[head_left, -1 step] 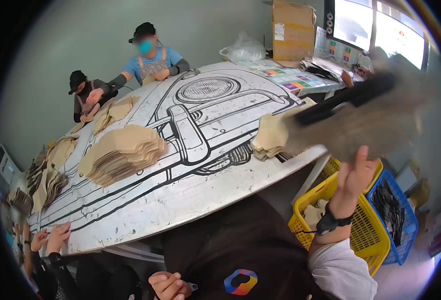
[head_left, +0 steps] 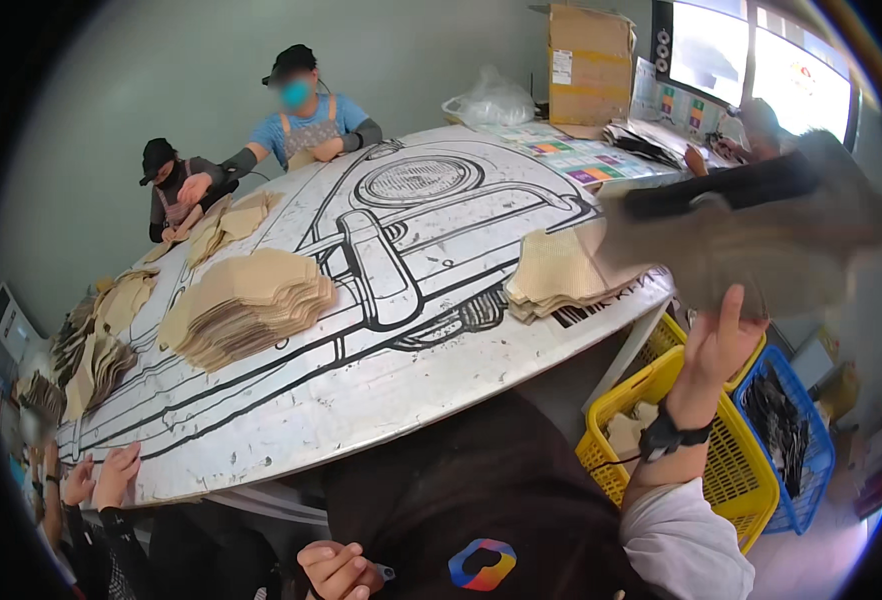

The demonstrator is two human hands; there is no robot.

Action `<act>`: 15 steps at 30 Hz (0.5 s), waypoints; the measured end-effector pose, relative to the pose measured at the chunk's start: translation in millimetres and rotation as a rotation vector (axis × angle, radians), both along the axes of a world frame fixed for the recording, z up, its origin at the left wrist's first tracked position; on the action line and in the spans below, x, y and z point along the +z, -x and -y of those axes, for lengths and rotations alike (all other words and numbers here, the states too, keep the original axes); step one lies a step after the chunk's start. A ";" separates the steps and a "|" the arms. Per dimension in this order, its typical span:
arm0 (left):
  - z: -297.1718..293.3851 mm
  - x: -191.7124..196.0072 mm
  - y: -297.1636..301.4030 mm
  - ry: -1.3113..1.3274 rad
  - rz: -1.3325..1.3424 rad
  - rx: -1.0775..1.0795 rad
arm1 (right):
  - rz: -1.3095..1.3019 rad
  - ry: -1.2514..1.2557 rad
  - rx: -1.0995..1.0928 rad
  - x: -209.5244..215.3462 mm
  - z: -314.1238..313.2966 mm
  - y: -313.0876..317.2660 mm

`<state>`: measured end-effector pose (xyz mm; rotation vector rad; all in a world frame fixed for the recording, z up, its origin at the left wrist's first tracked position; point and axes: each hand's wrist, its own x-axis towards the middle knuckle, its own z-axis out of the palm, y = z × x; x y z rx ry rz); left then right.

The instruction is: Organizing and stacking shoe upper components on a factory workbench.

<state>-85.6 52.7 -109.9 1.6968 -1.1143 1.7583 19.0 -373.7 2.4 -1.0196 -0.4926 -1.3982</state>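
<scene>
My right hand [head_left: 716, 345] is raised beside the table's right end, fingers pointing up and closed at the lower edge of a grey-brown flat piece [head_left: 761, 235]. A dark strip runs along its top; motion blur hides its exact kind. Left of it, partly covered by the blur, a stack of tan ribbed cut sheets [head_left: 556, 275] lies on the table. Low in front of my body, my left hand [head_left: 339, 570] is curled around a small grey piece [head_left: 387, 572] with a hole, its end sticking out past the fingers. A larger pile of tan cut sheets [head_left: 246, 305] lies mid-table.
The white table [head_left: 291, 440] carries a black line drawing. Yellow baskets [head_left: 731, 480] and a blue basket [head_left: 806, 470] stand right, below the table. Co-workers sit around the far and left sides. A cardboard box [head_left: 591, 75] stands at the back on a side table.
The blurred grey-brown piece and my right hand have shifted slightly right. More of the tan stack and the table's right end shows. My left hand stays where it was.
</scene>
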 end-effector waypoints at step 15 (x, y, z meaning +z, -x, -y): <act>6.4 10.7 -2.9 -0.071 -0.137 0.091 | -0.702 1.236 -0.792 -64.2 66.2 -114.5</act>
